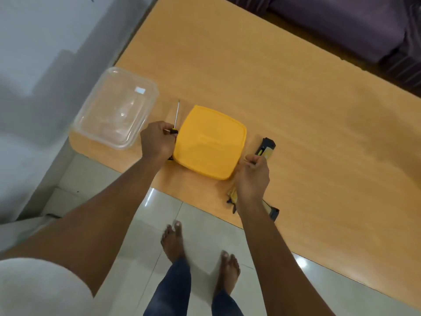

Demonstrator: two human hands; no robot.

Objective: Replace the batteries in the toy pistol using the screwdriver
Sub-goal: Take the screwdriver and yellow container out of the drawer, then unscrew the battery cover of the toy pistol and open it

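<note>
Gripping the black-and-yellow handle of the screwdriver (pixel 175 117), the left hand (pixel 157 140) rests just left of a yellow lid (pixel 209 142) on the desk (pixel 296 99), the shaft pointing away from the person. The right hand (pixel 251 176), fingers curled, holds the toy pistol (pixel 265 151) at the lid's right, its black-and-yellow body showing beyond and below the grip. A clear container (pixel 116 108) sits upside down at the desk's left corner.

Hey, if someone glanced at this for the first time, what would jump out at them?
The yellow lid lying flat mid-table between both hands. The left hand grips the screwdriver at its left edge; the right hand holds the black-and-yellow toy pistol at its right. A clear container sits far left.
</note>
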